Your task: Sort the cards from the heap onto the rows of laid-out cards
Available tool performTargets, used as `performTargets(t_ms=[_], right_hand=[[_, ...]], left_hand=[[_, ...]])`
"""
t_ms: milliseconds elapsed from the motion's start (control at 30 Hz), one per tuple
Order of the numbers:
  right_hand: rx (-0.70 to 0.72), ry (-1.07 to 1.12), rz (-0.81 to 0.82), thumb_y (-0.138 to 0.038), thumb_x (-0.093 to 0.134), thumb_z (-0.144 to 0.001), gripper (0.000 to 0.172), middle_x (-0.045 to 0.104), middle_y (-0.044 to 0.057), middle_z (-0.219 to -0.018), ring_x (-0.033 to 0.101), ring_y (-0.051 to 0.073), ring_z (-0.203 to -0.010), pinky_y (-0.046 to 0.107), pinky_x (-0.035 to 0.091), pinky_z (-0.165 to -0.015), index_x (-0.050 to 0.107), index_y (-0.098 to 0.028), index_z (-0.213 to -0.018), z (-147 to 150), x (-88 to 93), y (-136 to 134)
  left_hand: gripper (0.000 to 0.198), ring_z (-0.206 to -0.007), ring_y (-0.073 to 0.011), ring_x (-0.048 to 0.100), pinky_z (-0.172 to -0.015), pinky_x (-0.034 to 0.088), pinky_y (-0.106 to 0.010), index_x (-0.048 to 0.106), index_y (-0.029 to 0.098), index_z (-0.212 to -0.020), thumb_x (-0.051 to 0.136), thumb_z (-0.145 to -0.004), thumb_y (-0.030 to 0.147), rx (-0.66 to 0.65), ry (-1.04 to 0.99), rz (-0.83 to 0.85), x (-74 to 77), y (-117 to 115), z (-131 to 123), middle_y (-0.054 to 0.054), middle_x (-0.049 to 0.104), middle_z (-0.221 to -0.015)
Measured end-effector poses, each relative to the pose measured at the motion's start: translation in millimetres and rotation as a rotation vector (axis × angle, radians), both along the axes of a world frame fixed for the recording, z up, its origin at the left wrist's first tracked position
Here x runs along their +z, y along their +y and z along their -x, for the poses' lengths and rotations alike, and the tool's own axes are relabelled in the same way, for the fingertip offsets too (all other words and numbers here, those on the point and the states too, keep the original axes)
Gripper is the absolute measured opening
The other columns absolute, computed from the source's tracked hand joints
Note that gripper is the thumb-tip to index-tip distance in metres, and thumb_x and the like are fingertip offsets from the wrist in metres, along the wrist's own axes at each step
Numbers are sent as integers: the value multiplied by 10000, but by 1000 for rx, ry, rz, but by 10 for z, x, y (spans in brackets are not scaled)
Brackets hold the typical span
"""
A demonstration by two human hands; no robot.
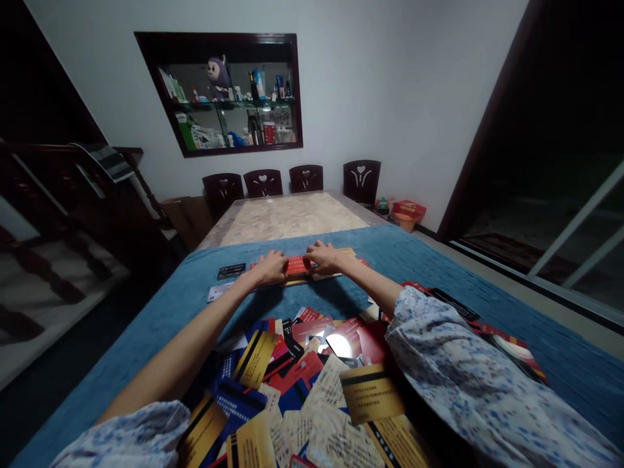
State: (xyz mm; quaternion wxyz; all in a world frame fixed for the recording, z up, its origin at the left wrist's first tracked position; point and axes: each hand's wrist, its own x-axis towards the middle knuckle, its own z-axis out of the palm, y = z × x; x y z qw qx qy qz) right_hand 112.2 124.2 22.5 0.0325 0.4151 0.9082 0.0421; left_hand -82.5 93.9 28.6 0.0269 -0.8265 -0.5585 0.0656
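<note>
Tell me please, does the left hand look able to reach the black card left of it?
Probably yes: the black card lies uncovered near the left hand, nothing tall between, though that hand is at red cards.

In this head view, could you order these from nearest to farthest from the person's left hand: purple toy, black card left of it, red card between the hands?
From the left hand:
1. Red card: just to its right.
2. Black card: on its left.
3. Purple toy: at the far wall.
</note>
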Motion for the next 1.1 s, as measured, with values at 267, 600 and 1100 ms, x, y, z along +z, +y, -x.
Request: performTargets(t_ms=[267, 600, 1100], right_hand=[[-46, 9, 17, -371, 603, -888, 309, 557, 131, -1352, 410, 363, -1231, 470, 399, -905, 692, -243, -1155, 201, 25, 196], [-70, -5, 35, -356, 585, -879, 340, 572, 123, -1362, 420, 361, -1259, 444, 395, -900, 684, -234, -1181, 280, -87, 386], [-87, 9, 57, -369, 591, -857, 348, 615, 123, -1321, 452, 360, -1249, 419, 413, -877, 701, -249, -1164, 330, -220, 549]], left_hand=[[216, -1215, -363, 458, -949, 453, -573, 667, 181, -968, 570, -787, 246, 77, -11, 3, -15, 212, 88, -159, 576, -1236], [174, -1231, -356, 423, -964, 417, -564, 662, 202, -913, 586, -758, 224, 127, -23, 11, -164, 459, 113, -135, 599, -1219], [142, -1218, -349, 413, -981, 406, -576, 648, 203, -850, 579, -727, 201, 124, -19, 62, -266, 596, 160, -122, 602, -1181]])
